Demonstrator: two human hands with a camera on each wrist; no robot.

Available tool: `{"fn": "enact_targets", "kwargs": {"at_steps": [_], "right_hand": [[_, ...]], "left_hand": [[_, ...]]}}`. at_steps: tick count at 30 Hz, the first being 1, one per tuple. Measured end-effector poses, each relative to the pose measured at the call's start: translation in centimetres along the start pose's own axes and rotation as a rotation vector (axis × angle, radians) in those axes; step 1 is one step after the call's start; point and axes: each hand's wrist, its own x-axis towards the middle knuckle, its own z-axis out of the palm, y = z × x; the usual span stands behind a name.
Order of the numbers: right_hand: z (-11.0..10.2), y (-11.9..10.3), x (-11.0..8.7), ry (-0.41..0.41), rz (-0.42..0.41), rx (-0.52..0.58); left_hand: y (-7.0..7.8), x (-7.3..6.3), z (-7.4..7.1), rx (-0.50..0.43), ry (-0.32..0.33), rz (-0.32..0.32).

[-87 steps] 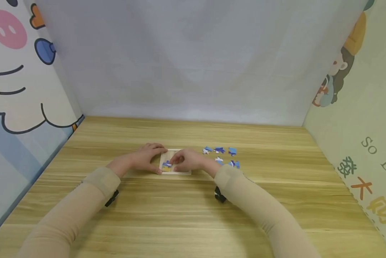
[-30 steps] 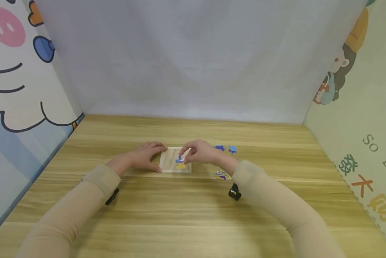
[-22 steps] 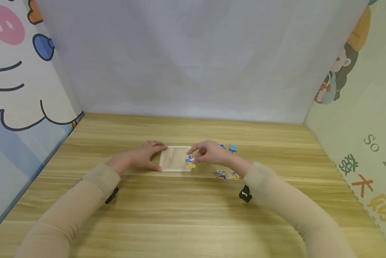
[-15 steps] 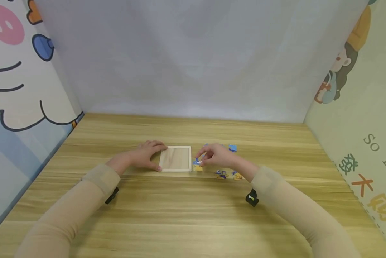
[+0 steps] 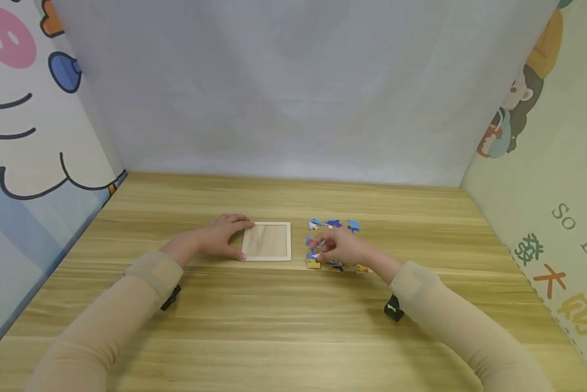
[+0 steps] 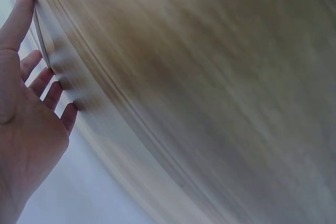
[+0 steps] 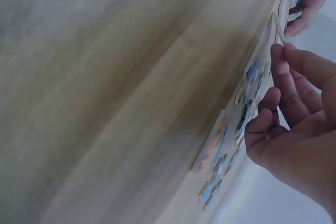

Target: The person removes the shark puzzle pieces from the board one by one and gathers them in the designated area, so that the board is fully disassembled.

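Note:
In the head view my left hand point(image 5: 223, 238) rests against the left side of a shallow wooden puzzle tray point(image 5: 289, 242). Its thumb touches the near left corner and its fingertips the far left one. The left wrist view shows those fingers fairly straight and spread. To the right of the tray, my right hand point(image 5: 340, 246) pinches a blue and yellow puzzle piece point(image 5: 313, 263) between thumb and forefinger. The other fingers of that hand point(image 7: 294, 103) are curled in the right wrist view. Part of the piece is hidden behind the fingertips.
More puzzle pieces lie right of the tray: a blue and white one point(image 5: 315, 224), a dark blue one point(image 5: 333, 223) and a light blue one point(image 5: 353, 225) at the back. A yellow piece point(image 5: 361, 269) lies nearer. My right hand covers others. A pale curtain point(image 5: 293, 109) hangs behind the table.
My right hand has lifted the blue and yellow piece out of the tray and carried it right, to the loose pieces. The tray's floor now shows bare. My left hand has stayed put.

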Motion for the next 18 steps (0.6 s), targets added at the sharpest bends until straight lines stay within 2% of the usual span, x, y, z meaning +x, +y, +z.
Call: {"fn": "enact_targets", "kwargs": {"at_steps": [7,11,18], "right_hand": [[0.3,0.5,0.4,-0.002,-0.041,-0.106],[0.2,0.6,0.4,0.001,-0.078,-0.123],[-1.7,0.0,-0.7,0.076,-0.139,-0.19]], "left_hand": [[0.0,0.2,0.0,0.0,0.001,0.004],[0.0,0.3,0.0,-0.004,0.002,0.003],[-0.2,0.1,-0.3,-0.015,0.009,0.008]]}}
